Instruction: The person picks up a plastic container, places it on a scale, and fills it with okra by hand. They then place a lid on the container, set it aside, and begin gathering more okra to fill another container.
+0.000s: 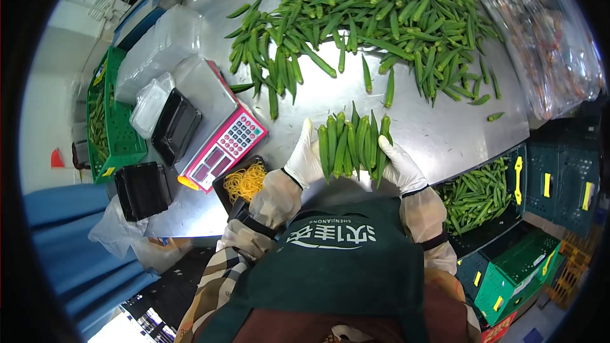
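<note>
Several okra pods (352, 143) lie side by side in a row between my two hands, low over the metal table (298, 105). My left hand (305, 157), in a white glove, is at the left end of the row, with its thumb pointing up. On the right end, my gloved right hand (400, 165) presses its thumb and fingers against the outermost pods. The fingers of both hands are partly hidden behind the okra. Beyond the hands, a large heap of loose okra (381, 6) covers the far side of the table.
On the left are a pink scale (222, 146), yellow rubber bands (244, 183), black trays (143, 190), clear containers (162, 38) and a green crate (117, 114). A crate of okra (476, 197) stands at the right, below plastic packaging (540, 32).
</note>
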`<move>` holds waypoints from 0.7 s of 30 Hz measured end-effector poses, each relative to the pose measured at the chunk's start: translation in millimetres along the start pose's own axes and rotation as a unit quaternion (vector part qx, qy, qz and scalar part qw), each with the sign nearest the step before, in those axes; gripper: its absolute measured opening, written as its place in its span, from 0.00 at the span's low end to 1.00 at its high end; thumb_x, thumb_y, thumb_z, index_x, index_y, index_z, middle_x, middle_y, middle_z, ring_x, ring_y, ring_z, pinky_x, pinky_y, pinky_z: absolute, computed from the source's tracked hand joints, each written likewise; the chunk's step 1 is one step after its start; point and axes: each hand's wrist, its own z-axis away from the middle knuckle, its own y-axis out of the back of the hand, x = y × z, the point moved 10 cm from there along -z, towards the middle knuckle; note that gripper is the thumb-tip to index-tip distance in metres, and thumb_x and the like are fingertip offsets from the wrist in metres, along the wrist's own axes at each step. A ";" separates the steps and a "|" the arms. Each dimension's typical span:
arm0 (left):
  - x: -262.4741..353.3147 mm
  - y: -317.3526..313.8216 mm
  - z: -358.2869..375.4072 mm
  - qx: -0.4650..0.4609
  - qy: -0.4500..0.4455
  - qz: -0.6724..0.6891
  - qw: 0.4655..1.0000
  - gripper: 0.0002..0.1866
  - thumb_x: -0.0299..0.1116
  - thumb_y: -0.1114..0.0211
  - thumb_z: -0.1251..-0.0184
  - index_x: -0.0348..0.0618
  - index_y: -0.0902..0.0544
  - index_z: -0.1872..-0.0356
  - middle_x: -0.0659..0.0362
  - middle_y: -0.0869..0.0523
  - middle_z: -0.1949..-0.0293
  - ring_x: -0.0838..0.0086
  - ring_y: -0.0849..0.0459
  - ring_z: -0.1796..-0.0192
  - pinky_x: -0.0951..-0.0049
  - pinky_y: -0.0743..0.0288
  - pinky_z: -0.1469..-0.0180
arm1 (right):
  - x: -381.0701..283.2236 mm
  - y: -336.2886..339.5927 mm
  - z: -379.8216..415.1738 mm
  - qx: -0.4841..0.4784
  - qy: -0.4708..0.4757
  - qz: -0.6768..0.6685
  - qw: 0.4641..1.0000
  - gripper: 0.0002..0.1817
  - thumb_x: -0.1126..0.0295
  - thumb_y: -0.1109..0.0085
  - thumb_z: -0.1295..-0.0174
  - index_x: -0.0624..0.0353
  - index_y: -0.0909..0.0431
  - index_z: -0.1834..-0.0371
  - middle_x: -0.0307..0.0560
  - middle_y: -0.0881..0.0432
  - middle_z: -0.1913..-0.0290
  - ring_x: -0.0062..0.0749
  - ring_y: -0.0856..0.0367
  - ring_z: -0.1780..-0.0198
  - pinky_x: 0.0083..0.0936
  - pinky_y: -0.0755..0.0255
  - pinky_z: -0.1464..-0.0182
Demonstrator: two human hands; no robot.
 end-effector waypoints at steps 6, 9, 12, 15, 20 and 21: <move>16.2 4.0 30.2 0.022 -0.021 0.028 0.999 0.47 0.74 0.55 0.38 0.43 0.32 0.31 0.52 0.28 0.32 0.57 0.30 0.32 0.48 0.41 0.30 | 12.3 -33.5 -4.4 -0.019 -0.024 -0.033 0.999 0.28 0.60 0.46 0.29 0.65 0.37 0.32 0.52 0.25 0.39 0.39 0.22 0.42 0.39 0.25 0.41; 28.9 -3.0 50.7 -0.017 -0.039 -0.021 0.999 0.45 0.72 0.52 0.36 0.44 0.35 0.29 0.52 0.31 0.31 0.58 0.32 0.31 0.49 0.41 0.29 | 18.5 -49.3 -5.4 0.000 -0.040 0.022 0.999 0.28 0.68 0.43 0.32 0.64 0.38 0.31 0.49 0.27 0.38 0.37 0.25 0.40 0.37 0.30 0.39; 46.7 -2.3 71.6 -0.017 -0.091 -0.081 0.992 0.41 0.68 0.51 0.34 0.48 0.36 0.29 0.53 0.31 0.31 0.58 0.31 0.31 0.47 0.38 0.31 | 20.8 -69.5 -10.8 -0.001 -0.015 0.124 0.992 0.28 0.75 0.40 0.37 0.63 0.34 0.33 0.46 0.25 0.41 0.34 0.24 0.43 0.33 0.29 0.40; 61.1 -14.2 93.5 -0.057 -0.116 -0.065 0.989 0.36 0.62 0.50 0.30 0.50 0.35 0.30 0.54 0.29 0.32 0.59 0.29 0.32 0.49 0.36 0.32 | 27.1 -82.7 -22.1 -0.005 0.015 0.220 0.975 0.23 0.80 0.37 0.42 0.61 0.26 0.41 0.44 0.18 0.49 0.30 0.18 0.52 0.30 0.23 0.48; 81.8 -10.1 124.9 -0.030 -0.138 -0.045 0.989 0.41 0.68 0.51 0.33 0.49 0.36 0.29 0.53 0.30 0.31 0.57 0.30 0.32 0.46 0.38 0.32 | 43.3 -116.8 -38.8 -0.032 0.014 0.201 0.979 0.22 0.78 0.36 0.41 0.60 0.26 0.42 0.42 0.18 0.51 0.30 0.19 0.54 0.30 0.23 0.50; 87.4 -10.1 132.5 -0.028 -0.134 -0.041 0.990 0.40 0.67 0.51 0.33 0.48 0.35 0.29 0.53 0.30 0.32 0.57 0.30 0.32 0.46 0.38 0.32 | 48.7 -128.0 -42.8 -0.016 -0.011 0.182 0.983 0.22 0.77 0.37 0.40 0.60 0.26 0.42 0.43 0.19 0.51 0.31 0.19 0.53 0.31 0.23 0.50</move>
